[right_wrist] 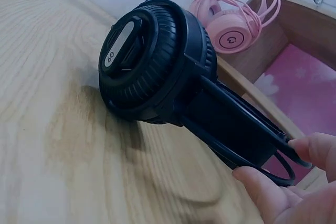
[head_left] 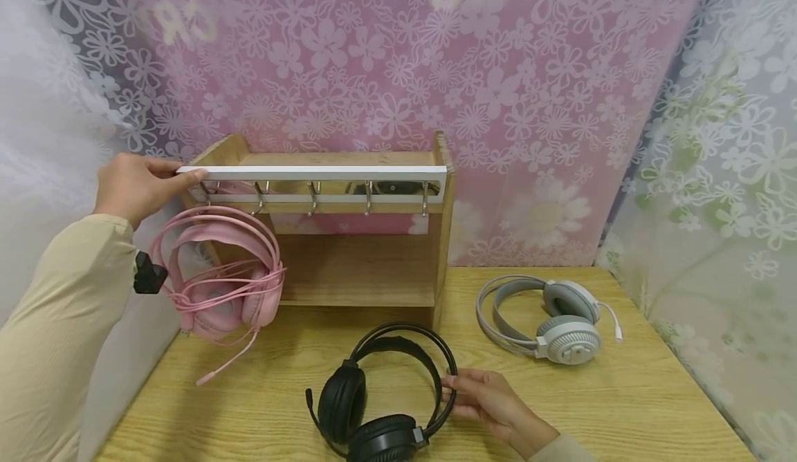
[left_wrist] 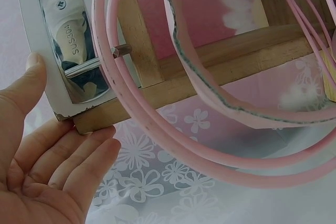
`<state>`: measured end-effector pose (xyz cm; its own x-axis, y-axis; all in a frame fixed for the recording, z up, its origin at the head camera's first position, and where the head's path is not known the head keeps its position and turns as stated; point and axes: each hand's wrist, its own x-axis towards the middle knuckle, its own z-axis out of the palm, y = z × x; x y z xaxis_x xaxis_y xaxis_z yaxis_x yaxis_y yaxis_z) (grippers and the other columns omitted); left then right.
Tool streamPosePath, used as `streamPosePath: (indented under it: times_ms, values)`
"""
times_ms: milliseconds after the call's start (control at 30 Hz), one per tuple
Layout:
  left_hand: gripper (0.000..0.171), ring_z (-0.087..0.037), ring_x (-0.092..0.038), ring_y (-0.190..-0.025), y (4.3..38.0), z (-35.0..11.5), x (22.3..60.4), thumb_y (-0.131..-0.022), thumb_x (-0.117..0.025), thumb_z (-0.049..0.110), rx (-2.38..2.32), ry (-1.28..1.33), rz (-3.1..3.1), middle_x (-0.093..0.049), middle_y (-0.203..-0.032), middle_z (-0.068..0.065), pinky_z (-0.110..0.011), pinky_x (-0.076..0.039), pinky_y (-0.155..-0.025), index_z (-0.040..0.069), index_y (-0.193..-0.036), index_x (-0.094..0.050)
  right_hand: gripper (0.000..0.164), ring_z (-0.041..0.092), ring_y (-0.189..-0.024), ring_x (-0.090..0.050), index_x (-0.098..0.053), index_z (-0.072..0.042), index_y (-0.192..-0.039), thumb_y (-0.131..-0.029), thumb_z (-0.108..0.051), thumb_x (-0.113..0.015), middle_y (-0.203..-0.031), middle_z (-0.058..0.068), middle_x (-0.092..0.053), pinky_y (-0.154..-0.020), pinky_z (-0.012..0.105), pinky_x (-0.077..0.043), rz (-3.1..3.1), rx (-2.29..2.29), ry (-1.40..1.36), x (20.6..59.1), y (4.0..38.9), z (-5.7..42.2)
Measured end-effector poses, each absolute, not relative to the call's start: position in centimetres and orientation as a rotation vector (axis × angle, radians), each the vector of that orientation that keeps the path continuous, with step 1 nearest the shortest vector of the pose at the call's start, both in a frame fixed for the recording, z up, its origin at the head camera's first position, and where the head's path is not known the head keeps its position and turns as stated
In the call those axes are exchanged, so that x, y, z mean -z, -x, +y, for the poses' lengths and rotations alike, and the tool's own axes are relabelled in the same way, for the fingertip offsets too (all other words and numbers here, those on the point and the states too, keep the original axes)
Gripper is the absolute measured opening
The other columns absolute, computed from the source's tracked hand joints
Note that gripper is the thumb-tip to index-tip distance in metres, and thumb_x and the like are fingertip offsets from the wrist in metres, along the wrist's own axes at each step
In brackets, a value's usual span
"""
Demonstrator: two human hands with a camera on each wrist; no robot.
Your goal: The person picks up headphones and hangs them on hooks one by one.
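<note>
My left hand (head_left: 140, 182) grips the left end of the white rail with metal hooks (head_left: 311, 171); its thumb lies on the front and the fingers reach behind, as the left wrist view shows. On the leftmost hook hangs a pink headset (head_left: 268, 303), its cable wound round it and its microphone boom pointing down. Low in the head view, my right hand (head_left: 492, 403) pinches the headband of a black headset (head_left: 341, 400). Its headband is raised, and in the right wrist view an ear cup (right_wrist: 142, 61) is close above or on the table; contact is unclear.
A grey-white headset (head_left: 569, 337) lies on the wooden table (head_left: 641, 379) to the right. The hook rail runs along the front of a wooden shelf (head_left: 443, 254). Floral curtains (head_left: 529, 88) stand behind and at both sides.
</note>
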<state>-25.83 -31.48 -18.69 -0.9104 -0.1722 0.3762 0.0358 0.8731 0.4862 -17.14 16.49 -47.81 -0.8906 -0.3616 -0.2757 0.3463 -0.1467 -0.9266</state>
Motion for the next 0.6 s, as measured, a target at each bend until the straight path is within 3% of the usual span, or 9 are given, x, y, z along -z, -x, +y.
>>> streamPosePath:
  times_ms: [167,433,600]
  values:
    - [0.077,-0.043,-0.052,-0.106,25.9,-31.5,18.7,-0.083,-0.06,0.063,0.689,-0.104,-2.632,-0.06,-0.118,-0.027,-0.037,-0.039,-0.064,-0.001,-0.125,-0.062,0.061,0.02,-0.095,-0.069,-0.032,0.02,-0.138,-0.095,-0.013,-0.06,-0.12,0.018,-0.064,-0.081,0.03,-0.054,1.698,2.065,0.038,46.8,17.4,16.0]
    - [0.08,-0.046,-0.05,-0.111,26.0,-31.6,18.7,-0.083,-0.059,0.064,0.721,-0.108,-2.626,-0.059,-0.12,-0.027,-0.053,-0.043,-0.079,-0.002,-0.127,-0.06,0.053,0.02,-0.093,-0.07,-0.041,0.016,-0.135,-0.095,-0.013,-0.059,-0.122,0.019,-0.063,-0.077,0.026,-0.055,1.777,2.058,0.098,45.7,18.0,15.2]
    - [0.08,-0.044,-0.051,-0.11,26.0,-31.6,18.7,-0.082,-0.06,0.064,0.725,-0.115,-2.625,-0.06,-0.119,-0.027,-0.051,-0.044,-0.078,-0.002,-0.127,-0.06,0.054,0.018,-0.093,-0.069,-0.038,0.016,-0.137,-0.096,-0.012,-0.057,-0.126,0.022,-0.06,-0.081,0.031,-0.054,1.831,2.052,0.162,45.0,18.4,14.6]
